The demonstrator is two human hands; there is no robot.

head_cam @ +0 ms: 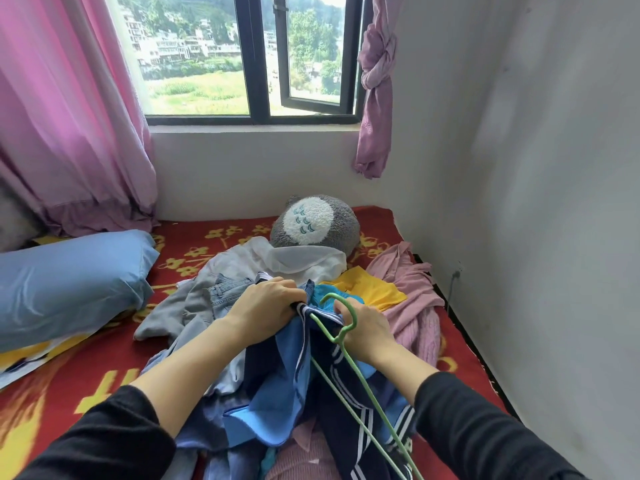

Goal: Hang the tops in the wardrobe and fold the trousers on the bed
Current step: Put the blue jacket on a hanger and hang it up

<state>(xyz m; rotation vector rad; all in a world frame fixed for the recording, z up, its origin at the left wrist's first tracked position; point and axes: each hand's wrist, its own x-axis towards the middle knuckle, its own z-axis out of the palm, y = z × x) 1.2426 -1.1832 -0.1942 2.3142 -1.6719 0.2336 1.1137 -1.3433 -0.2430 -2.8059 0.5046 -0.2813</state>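
Observation:
A blue and navy top with white stripes (277,382) lies bunched in front of me on the bed (110,386). My left hand (266,306) grips its striped collar. My right hand (363,327) holds a green hanger (346,368) by the neck below the hook, its arms running down over the top. Behind lie denim jeans (225,292), a grey garment (173,313), a white sheer garment (298,261), a yellow piece (374,285) and a pink knit (415,299).
A blue pillow (65,282) lies at the left and a grey plush toy (315,220) at the head of the bed. The white wall (536,202) runs close along the right. Pink curtains (69,116) frame the window (256,57). The wardrobe is out of view.

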